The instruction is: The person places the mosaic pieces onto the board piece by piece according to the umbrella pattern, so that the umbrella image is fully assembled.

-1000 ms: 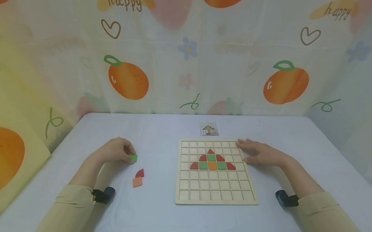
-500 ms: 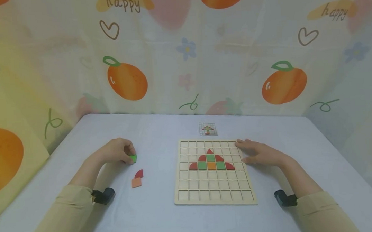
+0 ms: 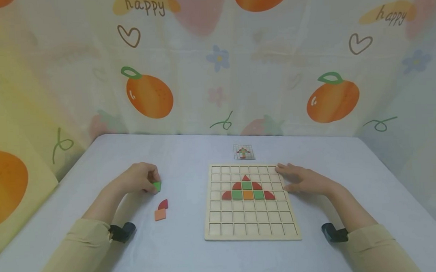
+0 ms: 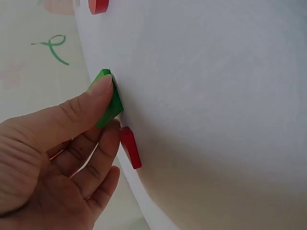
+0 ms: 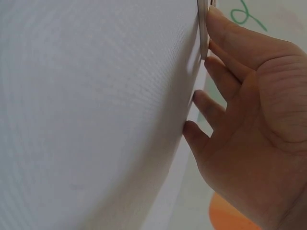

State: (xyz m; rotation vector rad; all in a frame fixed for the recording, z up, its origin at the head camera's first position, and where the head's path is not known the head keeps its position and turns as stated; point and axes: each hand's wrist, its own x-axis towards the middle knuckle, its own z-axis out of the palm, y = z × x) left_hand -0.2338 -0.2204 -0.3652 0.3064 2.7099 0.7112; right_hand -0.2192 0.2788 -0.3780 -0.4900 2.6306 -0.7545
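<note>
My left hand [image 3: 141, 176] pinches a green square tile [image 3: 157, 186] between thumb and fingers, at the left of the table. In the left wrist view, a red tile [image 4: 130, 147] lies just past the fingertips; the hand hides it in the head view. Nearer me lie a red quarter-circle tile [image 3: 163, 204] and an orange square tile [image 3: 160, 214], touching or almost so. My right hand [image 3: 307, 180] rests at the right edge of the wooden grid board [image 3: 251, 228], thumb and fingertips touching its rim, fingers extended.
On the board, red, green and orange tiles form a stepped triangle, with an orange square [image 3: 247, 194] at its bottom middle. Behind the board lies a small pattern card [image 3: 243, 152]. A printed cloth [image 3: 215, 71] hangs at the table's far edge.
Both hands stay almost still. The left hand keeps hold of the green tile, and the right hand keeps its place at the board's edge.
</note>
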